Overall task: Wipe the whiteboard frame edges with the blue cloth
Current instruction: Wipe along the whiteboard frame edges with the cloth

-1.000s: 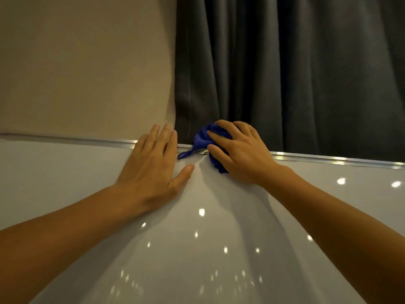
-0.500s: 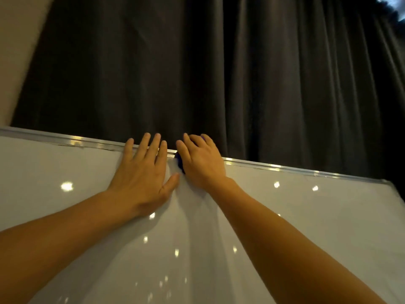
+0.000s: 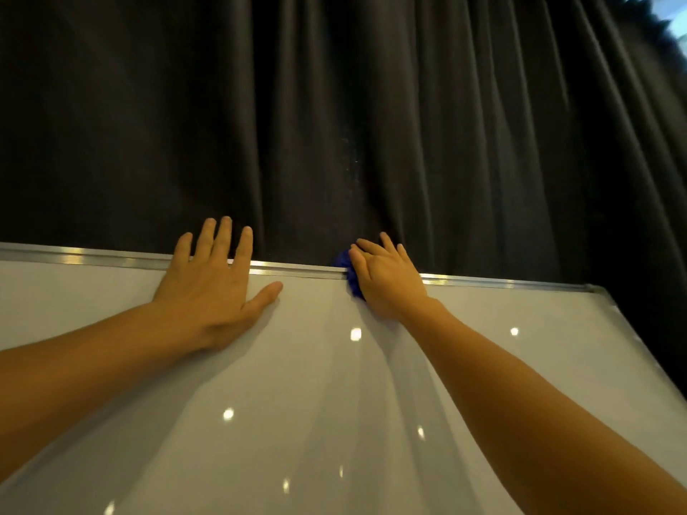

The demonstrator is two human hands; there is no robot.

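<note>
A white glossy whiteboard [image 3: 319, 384] fills the lower view, with a silver metal frame edge [image 3: 297, 271] along its top. My right hand [image 3: 386, 280] presses a bunched blue cloth [image 3: 347, 267] onto that top edge; only a small part of the cloth shows at the hand's left side. My left hand [image 3: 215, 280] lies flat on the board with fingers spread, its fingertips reaching over the frame. The two hands are apart, with a stretch of bare frame between them.
A dark pleated curtain [image 3: 371, 124] hangs right behind the board. The frame's top right corner [image 3: 598, 289] lies to the right of my right hand, and the right edge runs down from it. Ceiling lights reflect as bright dots on the board.
My right hand has slid the blue cloth to the right along the top frame edge, away from my left hand. The view has swung right, so the beige wall is gone.
</note>
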